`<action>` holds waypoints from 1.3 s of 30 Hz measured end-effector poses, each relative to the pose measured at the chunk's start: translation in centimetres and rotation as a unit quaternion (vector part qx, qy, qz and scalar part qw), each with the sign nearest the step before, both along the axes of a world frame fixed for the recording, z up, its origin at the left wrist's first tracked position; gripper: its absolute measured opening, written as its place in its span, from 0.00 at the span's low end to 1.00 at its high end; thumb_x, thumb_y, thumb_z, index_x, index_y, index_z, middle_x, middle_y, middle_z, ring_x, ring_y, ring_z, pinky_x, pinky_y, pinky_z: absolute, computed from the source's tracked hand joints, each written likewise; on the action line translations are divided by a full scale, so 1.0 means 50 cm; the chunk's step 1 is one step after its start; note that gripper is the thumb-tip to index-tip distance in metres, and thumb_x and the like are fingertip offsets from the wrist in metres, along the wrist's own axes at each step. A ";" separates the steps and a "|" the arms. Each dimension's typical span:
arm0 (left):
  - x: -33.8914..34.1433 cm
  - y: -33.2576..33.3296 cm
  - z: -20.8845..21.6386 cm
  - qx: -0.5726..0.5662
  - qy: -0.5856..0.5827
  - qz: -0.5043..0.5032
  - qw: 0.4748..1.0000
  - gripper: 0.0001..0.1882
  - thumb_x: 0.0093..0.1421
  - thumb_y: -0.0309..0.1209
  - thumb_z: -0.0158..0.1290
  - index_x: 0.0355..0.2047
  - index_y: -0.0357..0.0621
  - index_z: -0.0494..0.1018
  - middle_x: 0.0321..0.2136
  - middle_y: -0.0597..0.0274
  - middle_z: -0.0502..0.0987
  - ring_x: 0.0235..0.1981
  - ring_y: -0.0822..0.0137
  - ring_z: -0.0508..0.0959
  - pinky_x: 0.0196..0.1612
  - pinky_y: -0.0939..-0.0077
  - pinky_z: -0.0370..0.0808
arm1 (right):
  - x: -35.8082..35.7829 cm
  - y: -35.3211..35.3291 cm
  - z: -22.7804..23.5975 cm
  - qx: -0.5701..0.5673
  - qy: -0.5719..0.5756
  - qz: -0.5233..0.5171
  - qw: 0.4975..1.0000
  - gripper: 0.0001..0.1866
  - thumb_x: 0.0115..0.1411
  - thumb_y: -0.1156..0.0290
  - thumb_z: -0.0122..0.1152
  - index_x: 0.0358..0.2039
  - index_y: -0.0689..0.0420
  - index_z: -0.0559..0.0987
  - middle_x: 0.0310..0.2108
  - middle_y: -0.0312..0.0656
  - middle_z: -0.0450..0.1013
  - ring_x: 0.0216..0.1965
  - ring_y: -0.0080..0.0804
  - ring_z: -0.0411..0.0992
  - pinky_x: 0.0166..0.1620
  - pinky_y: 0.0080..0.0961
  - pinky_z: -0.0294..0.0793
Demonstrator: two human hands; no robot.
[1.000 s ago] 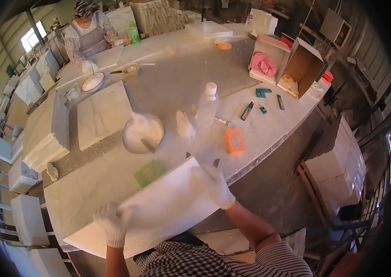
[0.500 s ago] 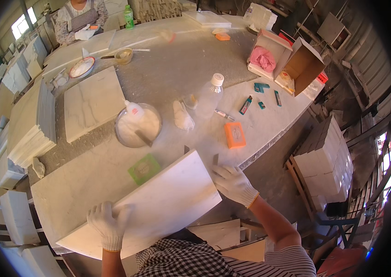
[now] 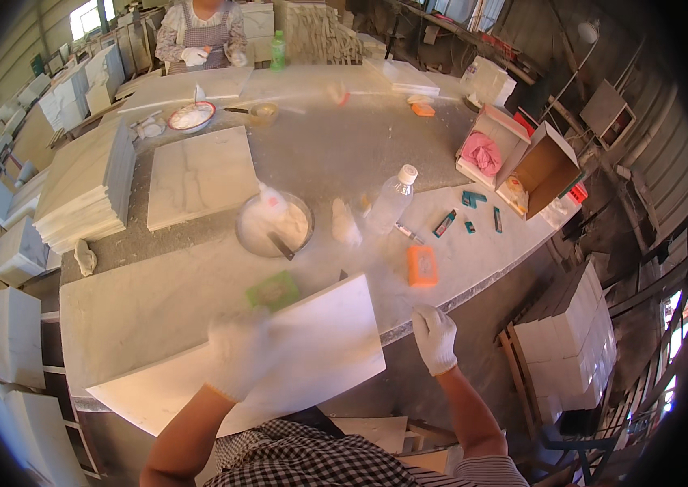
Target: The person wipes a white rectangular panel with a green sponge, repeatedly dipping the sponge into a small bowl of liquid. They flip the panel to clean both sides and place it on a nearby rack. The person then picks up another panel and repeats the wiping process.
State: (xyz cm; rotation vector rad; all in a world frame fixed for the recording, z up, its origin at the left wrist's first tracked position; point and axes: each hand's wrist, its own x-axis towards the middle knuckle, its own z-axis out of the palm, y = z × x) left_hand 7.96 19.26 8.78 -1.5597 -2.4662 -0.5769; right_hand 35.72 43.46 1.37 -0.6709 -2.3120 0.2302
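Note:
A white rectangular stone slab lies at the table's near edge, tilted toward me. My left hand, in a white knit glove, is over the slab's left-middle part; motion smears its fingers. To the right of the slab, my gloved right hand is raised off the table's front edge with its fingers curled together. What it holds, if anything, is hidden. Behind the slab lies a green block, and a small dark blade-like tip shows over the slab's edge. An orange block sits beyond my right hand.
A metal bowl of white powder holds a white squeeze bottle and a dark-handled tool. Nearby are a clear bottle, small green pieces and open boxes. Stacked slabs stand left; a co-worker is across the table.
My right hand has moved right and down, away from the slab's corner; the dark blade at its fingers no longer shows. My left hand has moved right and up over the slab.

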 end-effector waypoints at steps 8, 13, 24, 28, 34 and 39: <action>0.025 0.113 0.007 0.053 -0.025 -0.064 0.996 0.23 0.53 0.52 0.63 0.25 0.42 0.75 0.23 0.52 0.78 0.25 0.53 0.79 0.30 0.57 0.74 | -0.012 0.052 0.121 -0.061 -0.204 -0.041 0.976 0.17 0.60 0.76 0.58 0.46 0.42 0.85 0.34 0.42 0.79 0.33 0.45 0.78 0.37 0.40 0.79; 0.036 0.131 0.003 0.042 -0.023 -0.054 0.997 0.22 0.53 0.50 0.63 0.30 0.42 0.76 0.22 0.54 0.78 0.26 0.53 0.79 0.31 0.58 0.75 | -0.069 0.058 0.199 0.001 -0.099 -0.002 0.995 0.15 0.59 0.75 0.59 0.46 0.47 0.82 0.34 0.44 0.77 0.34 0.47 0.77 0.36 0.40 0.78; 0.042 0.126 0.011 0.056 -0.028 -0.051 0.997 0.21 0.53 0.50 0.64 0.31 0.45 0.76 0.21 0.57 0.78 0.24 0.54 0.80 0.36 0.58 0.76 | -0.213 0.011 0.293 0.196 -0.156 0.229 0.940 0.13 0.51 0.78 0.62 0.39 0.54 0.81 0.28 0.38 0.76 0.28 0.38 0.74 0.31 0.33 0.75; 0.039 0.127 0.008 0.033 -0.044 -0.055 0.997 0.20 0.55 0.49 0.63 0.30 0.44 0.74 0.21 0.57 0.78 0.25 0.54 0.81 0.37 0.59 0.76 | -0.219 0.004 0.322 0.227 -0.222 0.233 0.919 0.14 0.51 0.75 0.61 0.40 0.52 0.82 0.25 0.35 0.72 0.28 0.33 0.73 0.31 0.31 0.75; 0.038 0.128 0.002 0.029 -0.026 -0.055 0.998 0.20 0.57 0.49 0.61 0.27 0.44 0.72 0.20 0.58 0.76 0.24 0.54 0.79 0.35 0.58 0.75 | -0.226 0.001 0.333 0.303 -0.307 0.214 0.877 0.16 0.51 0.72 0.60 0.42 0.52 0.81 0.28 0.34 0.71 0.29 0.32 0.72 0.31 0.29 0.76; 0.041 0.126 0.002 0.026 -0.040 -0.058 0.997 0.20 0.59 0.48 0.60 0.26 0.43 0.72 0.20 0.57 0.76 0.24 0.54 0.79 0.32 0.58 0.73 | -0.231 0.000 0.329 0.324 -0.357 0.194 0.854 0.19 0.52 0.73 0.59 0.47 0.52 0.79 0.32 0.34 0.72 0.31 0.32 0.73 0.33 0.30 0.76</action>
